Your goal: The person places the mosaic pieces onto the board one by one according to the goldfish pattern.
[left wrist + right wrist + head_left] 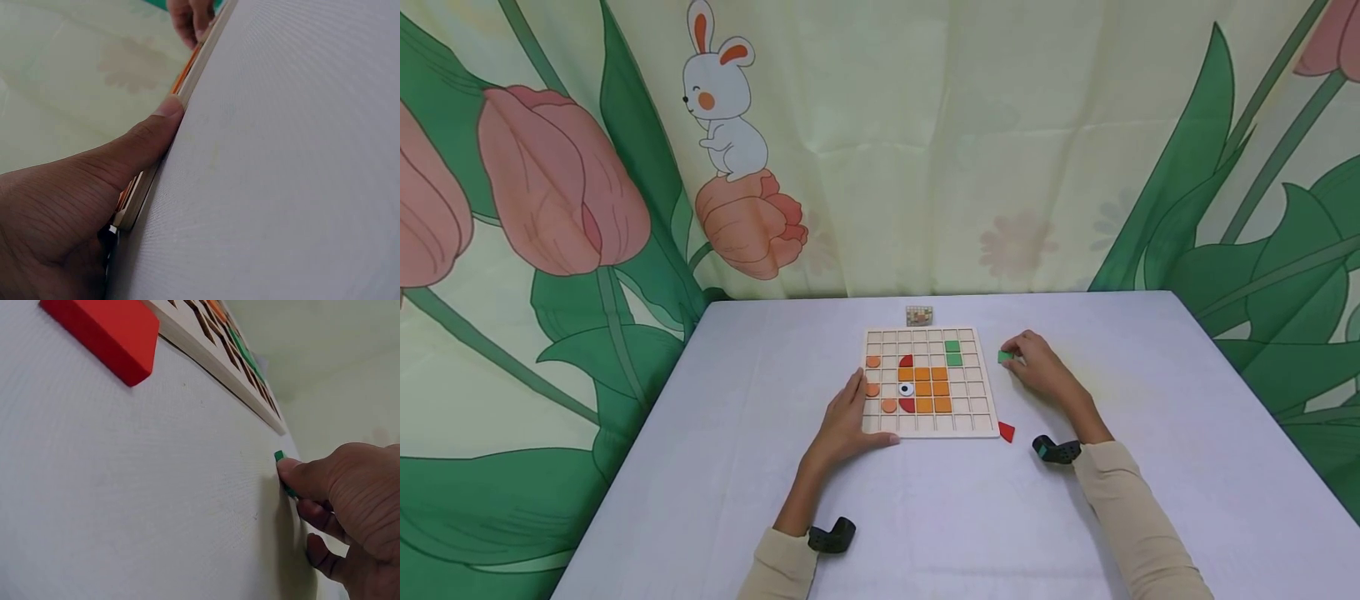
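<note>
A pale wooden grid board (970, 433) lies on the table, with orange squares (932, 389), orange discs (889, 406), red rounded pieces (907, 406), a white eye disc (906, 389) and two green squares (953, 353) in its cells. My left hand (844, 421) rests at its near left corner, fingers along the left edge, thumb (150, 137) against the near edge. Right of the board, my right hand (1037, 364) pinches a green square tile (279, 455) between thumb and fingers, close above or at the tabletop; contact I cannot tell.
One red piece (1007, 432) lies beside the board's near right corner. Behind the board's far edge is a small patterned card or box (919, 316). A white cloth covers the table (700, 467), and a tulip-and-rabbit printed curtain (880, 150) hangs behind it.
</note>
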A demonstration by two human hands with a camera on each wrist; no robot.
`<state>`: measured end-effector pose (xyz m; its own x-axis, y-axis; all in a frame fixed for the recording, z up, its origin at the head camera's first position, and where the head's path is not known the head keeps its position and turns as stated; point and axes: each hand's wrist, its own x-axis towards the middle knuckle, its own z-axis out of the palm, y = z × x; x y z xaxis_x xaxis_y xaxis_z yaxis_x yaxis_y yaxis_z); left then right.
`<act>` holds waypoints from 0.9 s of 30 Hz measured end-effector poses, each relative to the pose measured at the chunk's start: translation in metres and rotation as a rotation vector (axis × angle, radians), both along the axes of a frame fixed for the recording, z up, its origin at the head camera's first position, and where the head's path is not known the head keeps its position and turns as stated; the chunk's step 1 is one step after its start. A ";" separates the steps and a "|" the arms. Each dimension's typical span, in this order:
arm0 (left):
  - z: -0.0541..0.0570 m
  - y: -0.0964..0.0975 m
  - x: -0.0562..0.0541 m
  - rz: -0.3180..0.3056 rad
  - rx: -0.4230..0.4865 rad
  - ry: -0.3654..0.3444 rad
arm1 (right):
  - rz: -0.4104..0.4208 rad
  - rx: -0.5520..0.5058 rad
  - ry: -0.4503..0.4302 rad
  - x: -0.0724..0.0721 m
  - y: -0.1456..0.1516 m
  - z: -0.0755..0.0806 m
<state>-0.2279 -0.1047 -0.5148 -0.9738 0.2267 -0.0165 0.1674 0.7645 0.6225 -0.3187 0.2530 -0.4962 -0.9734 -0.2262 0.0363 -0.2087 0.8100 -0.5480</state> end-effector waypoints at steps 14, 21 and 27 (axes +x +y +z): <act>0.001 0.000 0.002 0.000 0.004 0.001 | 0.076 -0.084 0.031 0.001 -0.013 -0.002; -0.002 0.000 0.002 0.003 0.009 0.000 | 0.118 -0.086 0.034 -0.001 -0.024 -0.001; -0.001 0.000 0.002 0.001 0.003 -0.001 | 0.136 -0.066 0.024 -0.002 -0.034 0.005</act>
<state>-0.2261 -0.1048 -0.5159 -0.9740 0.2257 -0.0174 0.1656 0.7631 0.6247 -0.3202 0.2189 -0.4916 -0.9325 -0.3526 0.0779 -0.3278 0.7359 -0.5925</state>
